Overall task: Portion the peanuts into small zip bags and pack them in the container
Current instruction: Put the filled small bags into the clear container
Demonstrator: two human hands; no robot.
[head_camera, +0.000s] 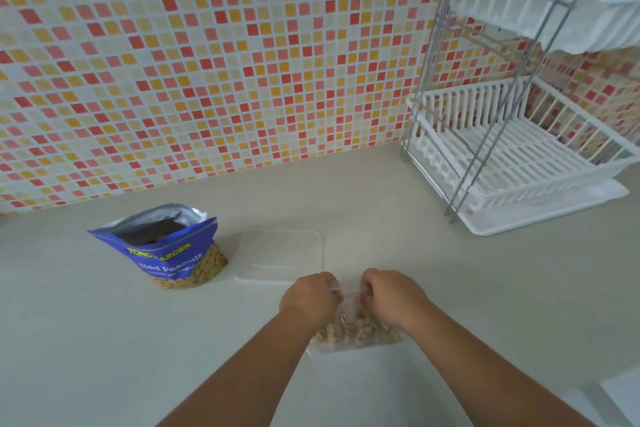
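On the countertop [104,340], the open peanut pouch [162,248] stands upright at the left, before the tiled wall [207,62]. Just right of the pouch lies the flat container lid [280,255]. In front of the lid and slightly to its right sits the small zip bag [356,329] with peanuts in it. The left hand [310,298] is at the bag's top left corner and the right hand [393,298] at its top right. Well apart, at the far right against the wall, stands the two-tier dish rack [526,135] on its drip tray [554,210]
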